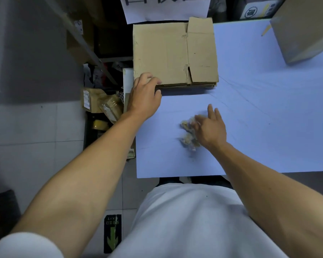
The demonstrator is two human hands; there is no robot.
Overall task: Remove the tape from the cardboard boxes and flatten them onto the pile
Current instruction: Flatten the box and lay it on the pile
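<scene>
A person in a white shirt [185,220] leans over a pale blue bench [259,112], both bare forearms stretched forward from the bottom corners of the view. The left hand [145,95] reaches to the near left corner of a pile of flattened boxes [175,53], fingers curled over the top edge and thumb tucked against the stack's side, gripping that corner. The wrist is straight, the back of the hand facing up.

The pile sits at the far left of the bench, its top sheet lying flat with one flap raised slightly at the far right corner and a slit showing near the front edge.

The right hand [210,127] hovers low over the middle of the bench, palm down and angled to the left, fingers spread and fairly straight. It is blurred, and its fingertips overlap a crumpled wad of tape [187,135] lying on the bench; whether the fingers pinch the tape or merely touch it cannot be told. The wad lies well apart from the pile, nearer the person.

At the far right corner of the bench stands an unflattened box [304,28], tilted in the wide-angle view. A white paper sign [164,10] with large dark characters hangs behind the pile. Left of the bench, packages and a roll of tape [99,124] are cluttered on the tiled floor [35,127], and a green exit arrow [112,233] is stuck to the floor by the person's body.
</scene>
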